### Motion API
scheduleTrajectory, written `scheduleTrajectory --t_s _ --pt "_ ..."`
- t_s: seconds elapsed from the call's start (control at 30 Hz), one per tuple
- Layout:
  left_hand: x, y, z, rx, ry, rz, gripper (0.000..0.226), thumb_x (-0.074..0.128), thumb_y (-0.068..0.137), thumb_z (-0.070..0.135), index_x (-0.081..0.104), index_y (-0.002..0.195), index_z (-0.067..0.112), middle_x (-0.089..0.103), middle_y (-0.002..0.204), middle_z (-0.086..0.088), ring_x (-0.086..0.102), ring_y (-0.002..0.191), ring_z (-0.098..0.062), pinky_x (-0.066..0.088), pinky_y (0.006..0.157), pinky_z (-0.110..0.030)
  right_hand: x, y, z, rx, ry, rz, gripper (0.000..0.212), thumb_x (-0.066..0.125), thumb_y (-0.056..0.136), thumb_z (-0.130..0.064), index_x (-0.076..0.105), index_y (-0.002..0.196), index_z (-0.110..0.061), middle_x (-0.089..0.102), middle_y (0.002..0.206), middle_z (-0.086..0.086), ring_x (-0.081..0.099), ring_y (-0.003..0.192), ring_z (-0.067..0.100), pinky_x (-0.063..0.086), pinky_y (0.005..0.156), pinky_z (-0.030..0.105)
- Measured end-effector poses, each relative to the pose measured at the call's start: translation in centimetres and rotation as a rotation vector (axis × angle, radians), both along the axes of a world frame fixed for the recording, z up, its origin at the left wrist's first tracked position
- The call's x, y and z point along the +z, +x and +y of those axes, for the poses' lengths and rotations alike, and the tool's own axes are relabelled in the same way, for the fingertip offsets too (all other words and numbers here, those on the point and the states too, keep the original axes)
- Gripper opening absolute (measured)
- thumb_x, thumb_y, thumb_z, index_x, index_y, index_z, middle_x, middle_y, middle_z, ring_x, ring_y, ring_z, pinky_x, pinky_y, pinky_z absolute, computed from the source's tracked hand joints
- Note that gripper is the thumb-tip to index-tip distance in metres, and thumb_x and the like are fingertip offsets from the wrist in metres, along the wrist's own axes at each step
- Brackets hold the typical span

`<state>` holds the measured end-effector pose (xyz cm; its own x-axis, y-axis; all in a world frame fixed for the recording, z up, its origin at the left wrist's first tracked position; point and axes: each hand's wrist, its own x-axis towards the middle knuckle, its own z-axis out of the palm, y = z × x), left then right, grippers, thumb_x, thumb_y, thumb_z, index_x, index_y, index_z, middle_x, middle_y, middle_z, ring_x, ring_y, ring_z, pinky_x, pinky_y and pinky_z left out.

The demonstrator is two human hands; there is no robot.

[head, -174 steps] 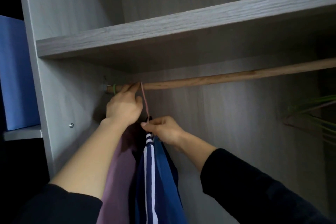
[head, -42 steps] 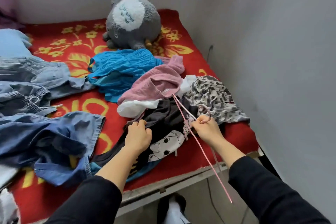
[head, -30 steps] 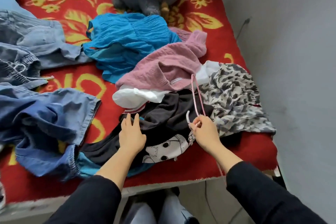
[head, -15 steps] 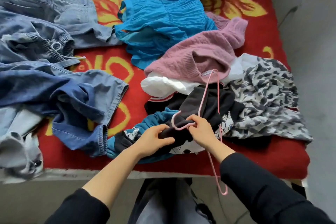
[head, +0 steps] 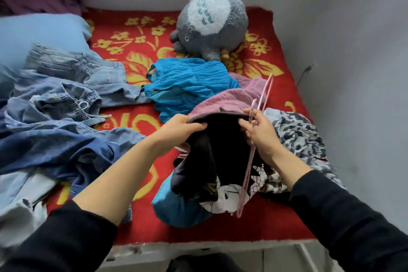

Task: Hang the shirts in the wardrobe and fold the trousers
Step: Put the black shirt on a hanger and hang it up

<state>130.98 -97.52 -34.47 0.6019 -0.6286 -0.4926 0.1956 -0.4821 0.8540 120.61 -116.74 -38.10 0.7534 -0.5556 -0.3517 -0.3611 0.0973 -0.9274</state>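
A black shirt [head: 217, 152] with a cartoon print and teal parts hangs lifted above the bed's near edge. My left hand [head: 180, 127] grips its upper edge on the left. My right hand [head: 259, 131] grips the same edge on the right and also holds a thin pink hanger [head: 254, 139], which runs from above the hand down past the shirt's print. Behind lie a pink knitted top [head: 223, 101], a bright blue top [head: 189, 84] and a leopard-print garment [head: 298, 132]. Several denim trousers [head: 59, 117] are heaped on the left.
Everything lies on a bed with a red and yellow flowered cover [head: 136, 55]. A grey plush toy [head: 209, 22] sits at the back, a light blue pillow [head: 39, 33] at the far left. A grey wall [head: 353, 51] closes the right side.
Earlier I hung a shirt on the wardrobe rail, then turned to the bed. Over the last second both hands took the black shirt's edge and lifted it, the hanger staying in my right hand.
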Motion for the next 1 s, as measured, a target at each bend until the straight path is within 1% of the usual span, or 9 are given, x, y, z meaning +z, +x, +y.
scheduleTrajectory --t_s 0.1,0.2,0.3,0.37,0.5,0.67,0.83,0.93,1.0 --pt "4.3 0.7 -2.0 0.204 -0.139 0.076 0.016 0.057 0.092 0.016 0.065 0.079 0.014 0.064 0.066 -0.003 0.060 0.047 -0.010 0.050 0.043 -0.022 3.9 -0.7 0.3 -0.001 0.016 -0.056 0.040 0.070 0.085 -0.013 0.047 0.116 -0.024 0.057 0.083 0.001 0.055 0.062 0.006 0.039 0.048 0.018" --pt "7.9 1.0 -4.1 0.366 -0.253 0.182 0.013 0.055 0.093 0.017 0.059 0.082 0.011 0.062 0.067 -0.007 0.062 0.044 -0.011 0.051 0.042 -0.023 6.9 -1.7 1.4 0.002 0.031 -0.174 0.043 0.075 0.082 -0.018 0.047 0.115 -0.017 0.060 0.084 0.005 0.061 0.067 0.011 0.044 0.050 0.017" --pt "11.6 0.5 -6.0 0.411 -0.376 0.217 0.014 0.052 0.094 0.018 0.058 0.084 0.011 0.063 0.069 -0.007 0.063 0.045 -0.011 0.051 0.041 -0.024 8.0 -2.3 2.8 0.019 -0.108 -0.214 0.047 0.080 0.077 -0.021 0.048 0.106 -0.002 0.049 0.076 0.007 0.049 0.066 0.017 0.043 0.056 0.013" --pt "14.6 -0.3 -7.1 0.405 -0.489 0.238 0.016 0.051 0.095 0.016 0.058 0.083 0.010 0.065 0.062 -0.005 0.064 0.047 -0.012 0.053 0.043 -0.024 7.9 -2.0 3.9 0.012 -0.220 -0.180 0.050 0.084 0.072 -0.029 0.050 0.100 -0.004 0.056 0.080 0.003 0.053 0.070 0.017 0.048 0.064 0.024" --pt "20.9 -0.9 -8.4 0.394 -0.748 0.257 0.015 0.048 0.096 0.012 0.055 0.084 0.008 0.065 0.063 -0.007 0.066 0.050 -0.016 0.056 0.047 -0.028 9.7 -0.4 3.8 -0.138 -0.524 -0.170 0.018 0.073 0.082 -0.029 0.059 0.085 -0.018 0.061 0.076 -0.014 0.059 0.073 0.012 0.045 0.065 0.023" --pt "27.2 1.8 -6.8 0.506 -0.979 0.088 0.009 0.054 0.093 0.009 0.057 0.098 0.001 0.062 0.091 -0.015 0.068 0.076 -0.023 0.059 0.065 -0.035 17.7 1.1 1.0 -0.208 -0.334 -0.340 0.028 0.052 0.085 -0.012 0.044 0.059 -0.015 0.040 0.056 0.001 0.035 0.054 0.015 0.027 0.054 0.031" --pt "31.8 3.5 -3.4 0.589 -0.873 -0.202 0.007 0.056 0.092 0.003 0.058 0.086 0.001 0.065 0.082 -0.010 0.068 0.072 -0.022 0.059 0.067 -0.032 27.3 2.4 -1.2 -0.209 -0.384 -0.524 0.019 0.046 0.083 0.000 0.046 0.066 -0.009 0.033 0.052 -0.006 0.026 0.044 0.002 0.022 0.041 0.018" --pt "33.1 4.0 -1.7 0.691 -0.776 -0.375 0.018 0.064 0.087 0.001 0.048 0.092 0.004 0.058 0.090 -0.011 0.067 0.073 -0.022 0.060 0.062 -0.032 31.6 2.9 -2.3 -0.165 -0.385 -0.571 0.029 0.049 0.084 0.001 0.055 0.059 -0.012 0.046 0.045 -0.013 0.038 0.043 0.000 0.031 0.042 0.014" --pt "33.4 4.4 -0.7 0.681 -0.804 -0.403 0.035 0.065 0.086 -0.001 0.041 0.110 0.009 0.058 0.098 -0.012 0.068 0.080 -0.023 0.061 0.065 -0.035 33.4 3.0 -2.8 -0.097 -0.421 -0.515 0.028 0.049 0.085 0.001 0.060 0.062 -0.012 0.056 0.056 -0.005 0.049 0.059 0.008 0.036 0.046 0.016"
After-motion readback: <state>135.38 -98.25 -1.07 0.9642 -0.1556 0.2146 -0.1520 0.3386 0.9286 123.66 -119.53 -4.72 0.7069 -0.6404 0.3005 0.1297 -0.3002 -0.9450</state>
